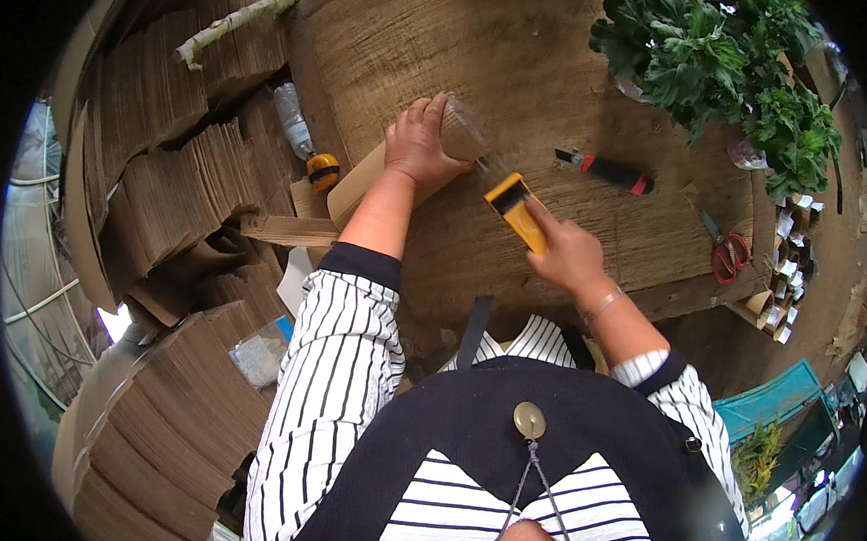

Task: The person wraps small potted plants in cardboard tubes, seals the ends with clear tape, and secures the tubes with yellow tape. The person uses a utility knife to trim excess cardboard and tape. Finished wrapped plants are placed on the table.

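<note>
My left hand [426, 143] grips the upper end of a brown cardboard sleeve [365, 184] that lies slantwise on the wooden tabletop [492, 266]. A clear plastic wrap shows at that end. In my right hand [568, 253] is a yellow and black tape dispenser or similar hand tool [517, 210]; its far end, blurred, is beside the sleeve's wrapped end. To the right lies a black and red utility knife [606, 171]. Scissors with red handles [730, 258] rest near the table's right side.
Stacks of folded cardboard [183, 187] fill the left, with a plastic bottle [293, 119] and a yellow tape measure [323, 172] alongside. Leafy green plants [693, 57] stand at the upper right. Small cardboard tubes [760, 305] are beyond the right edge, and a teal crate [772, 401] is lower right.
</note>
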A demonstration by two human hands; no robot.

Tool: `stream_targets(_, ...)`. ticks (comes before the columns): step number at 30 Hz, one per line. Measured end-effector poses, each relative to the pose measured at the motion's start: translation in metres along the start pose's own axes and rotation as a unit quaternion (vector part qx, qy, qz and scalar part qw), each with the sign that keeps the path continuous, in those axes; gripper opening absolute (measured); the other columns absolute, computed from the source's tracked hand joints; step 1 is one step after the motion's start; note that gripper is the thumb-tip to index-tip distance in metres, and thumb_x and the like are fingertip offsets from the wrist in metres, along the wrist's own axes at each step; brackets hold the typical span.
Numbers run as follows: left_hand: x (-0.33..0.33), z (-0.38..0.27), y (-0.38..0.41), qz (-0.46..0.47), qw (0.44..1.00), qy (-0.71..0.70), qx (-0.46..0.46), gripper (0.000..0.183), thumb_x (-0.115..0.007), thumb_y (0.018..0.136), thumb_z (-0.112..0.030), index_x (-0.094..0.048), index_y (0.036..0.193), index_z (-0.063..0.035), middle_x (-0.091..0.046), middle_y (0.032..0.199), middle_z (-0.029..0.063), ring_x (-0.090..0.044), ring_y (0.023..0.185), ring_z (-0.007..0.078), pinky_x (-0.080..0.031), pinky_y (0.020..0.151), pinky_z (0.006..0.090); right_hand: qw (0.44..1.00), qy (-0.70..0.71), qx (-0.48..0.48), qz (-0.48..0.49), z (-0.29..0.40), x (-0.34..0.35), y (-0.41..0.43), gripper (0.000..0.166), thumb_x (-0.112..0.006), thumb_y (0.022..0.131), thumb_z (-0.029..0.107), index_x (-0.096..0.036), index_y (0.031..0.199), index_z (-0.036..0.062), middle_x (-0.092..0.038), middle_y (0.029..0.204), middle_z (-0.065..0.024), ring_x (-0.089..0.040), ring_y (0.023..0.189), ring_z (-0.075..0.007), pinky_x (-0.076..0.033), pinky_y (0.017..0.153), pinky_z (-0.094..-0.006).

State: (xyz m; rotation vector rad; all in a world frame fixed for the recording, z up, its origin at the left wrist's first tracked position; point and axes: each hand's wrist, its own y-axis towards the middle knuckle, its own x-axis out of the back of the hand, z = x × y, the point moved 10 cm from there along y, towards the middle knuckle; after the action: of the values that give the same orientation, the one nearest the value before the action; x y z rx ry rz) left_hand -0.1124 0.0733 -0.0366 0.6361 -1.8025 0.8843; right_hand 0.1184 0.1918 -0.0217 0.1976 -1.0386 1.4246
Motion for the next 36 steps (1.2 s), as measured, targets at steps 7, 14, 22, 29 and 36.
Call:
stream_targets(7, 0.001, 0.028, 0.045, 0.118, 0.985, -0.122, -0.038, 0.119, -0.088, 0.055, -0.041, -0.032, 0.154, -0.0087, -0.048, 0.146, 0.0193, -0.045, 0.138, 0.0338, -0.038, 0.114, 0.0390, 0.996, -0.075, -0.013, 0.045, 0.023, -0.007, 0.077, 0.072, -0.069, 0.082, 0.032, -0.042, 0.149, 0.0382, -0.067, 0.104, -0.0162, -0.069, 0.093, -0.0364, -0.056, 0.078, -0.0476)
stream_targets(14, -0.021, 0.042, 0.054, 0.178, 0.963, -0.196, -0.037, 0.116, -0.090, 0.056, -0.034, -0.033, 0.153, -0.0067, -0.053, 0.142, 0.0190, -0.049, 0.135, 0.0320, -0.039, 0.113, 0.0373, 0.998, -0.045, 0.046, -0.026, 0.012, -0.008, 0.070, 0.071, -0.072, 0.078, 0.033, -0.048, 0.145, 0.0365, -0.066, 0.095, -0.0160, -0.068, 0.087, -0.0370, -0.055, 0.072, -0.0473)
stream_targets(22, -0.119, -0.027, -0.103, 0.418, 0.845, -0.334, -0.021, 0.122, -0.095, 0.059, -0.029, -0.024, 0.155, -0.0037, -0.046, 0.147, 0.0141, -0.041, 0.139, 0.0262, -0.033, 0.117, 0.0387, 1.000, 0.002, 0.019, 0.024, -0.024, -0.031, -0.105, 0.080, -0.080, 0.068, 0.026, -0.053, 0.142, 0.0349, -0.060, 0.087, -0.0135, -0.065, 0.075, -0.0346, -0.053, 0.062, -0.0456)
stream_targets(29, -0.088, -0.024, -0.097, 0.207, 0.936, -0.246, -0.142, 0.106, -0.089, 0.062, -0.023, -0.034, 0.152, -0.0127, -0.037, 0.153, 0.0183, -0.039, 0.141, 0.0358, -0.035, 0.117, 0.0456, 0.998, 0.021, 0.053, -0.038, 0.010, -0.027, -0.074, 0.075, -0.076, 0.073, 0.025, -0.051, 0.143, 0.0347, -0.062, 0.083, -0.0131, -0.066, 0.070, -0.0330, -0.054, 0.060, -0.0464)
stream_targets(36, -0.069, -0.036, -0.117, -0.001, 0.997, -0.067, -0.036, 0.069, -0.079, 0.077, -0.031, -0.049, 0.139, -0.0248, -0.052, 0.143, 0.0117, -0.042, 0.138, 0.0367, -0.035, 0.115, 0.0458, 0.996, 0.055, 0.071, 0.004, 0.038, 0.023, -0.050, 0.072, -0.074, 0.072, 0.028, -0.052, 0.141, 0.0261, -0.070, 0.092, -0.0167, -0.070, 0.083, -0.0388, -0.057, 0.070, -0.0494)
